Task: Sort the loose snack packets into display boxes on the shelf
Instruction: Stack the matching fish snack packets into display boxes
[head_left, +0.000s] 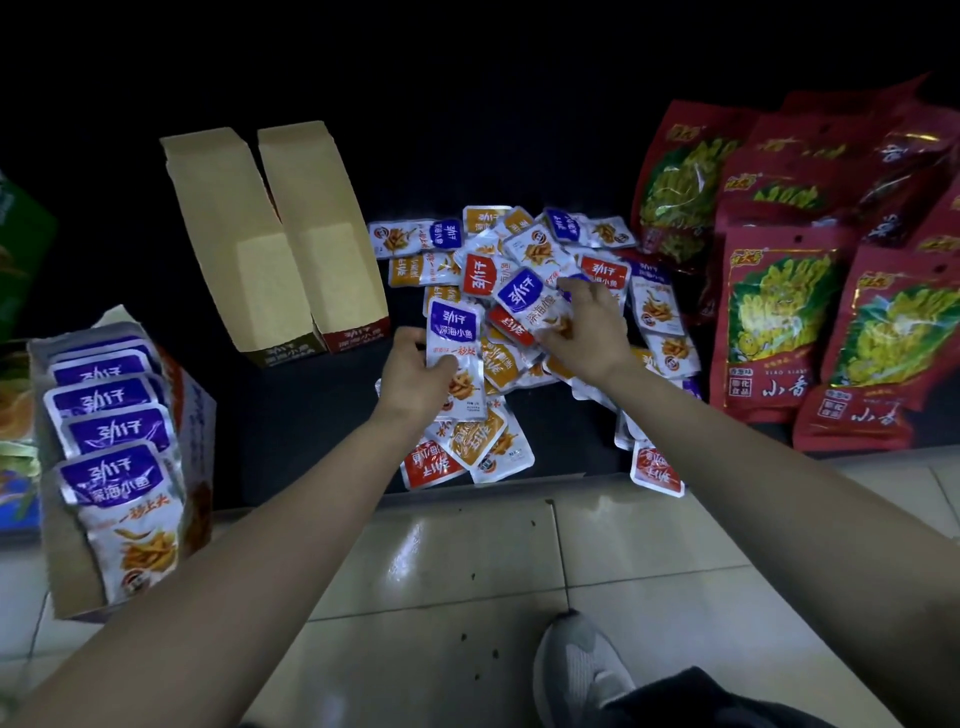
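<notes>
1. Head view, looking down over both forearms at a dark shelf (311, 415). The left hand (415, 371) curls its fingers and thumb round the left edge of a purple-topped packet (456, 358), which stands upright on the heap.
2. The right hand (587, 332) pinches a second purple packet (530, 301), tilted, just beyond and to the right of the left hand.
3. A pile of loose snack packets (478, 436), with purple, red and orange labels mixed, lies beneath and around both hands, reaching the shelf's front edge.
4. Two empty display boxes stand side by side to the left of the left hand and beyond it: an olive-fronted box (234, 260) and a red-fronted box (332, 249).
5. A filled display box (200, 415), far to the left of the left hand and nearer the person, holds a row of purple packets (111, 431).
6. Large red bags (769, 317) lie to the right of the right hand.
7. Tiled floor (467, 561) and a grey shoe (576, 670) show below the forearms.
</notes>
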